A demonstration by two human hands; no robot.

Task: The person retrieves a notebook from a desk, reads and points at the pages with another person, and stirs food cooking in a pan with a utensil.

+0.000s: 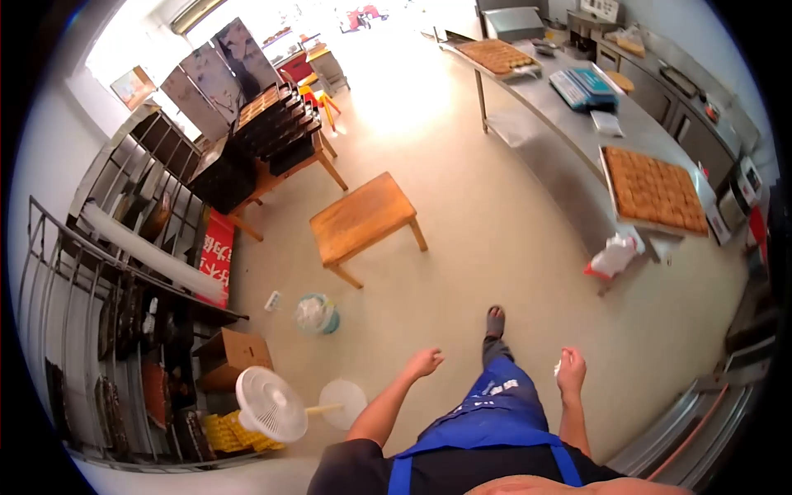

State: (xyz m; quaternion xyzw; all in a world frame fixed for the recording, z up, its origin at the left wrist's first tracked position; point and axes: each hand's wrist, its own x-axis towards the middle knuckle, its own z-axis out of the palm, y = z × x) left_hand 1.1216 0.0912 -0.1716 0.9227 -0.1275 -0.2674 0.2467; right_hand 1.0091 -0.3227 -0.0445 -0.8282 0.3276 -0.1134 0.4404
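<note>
My left hand (426, 362) hangs in front of my body over the bare floor, its fingers curled in, and nothing shows in it. On the other side, my right hand (571, 370) is closed, with a small white thing (558, 369) showing at its edge; its kind is too small to make out. Between the two hands are the blue apron (487, 412) I wear and one sandalled foot (495, 322) on the floor. Neither hand touches a table or a tray. Closest beyond the left hand is a blue bucket (331, 320) with a whitish plastic bag in it.
Ahead stands a low wooden table (363, 216). Along the right runs a steel worktable (569, 124) with trays of browned pastry (656, 188) and a blue scale (590, 87). At left are a metal rack (124, 272), stacked black trays (285, 124), a white fan (271, 404) and a cardboard box (246, 351).
</note>
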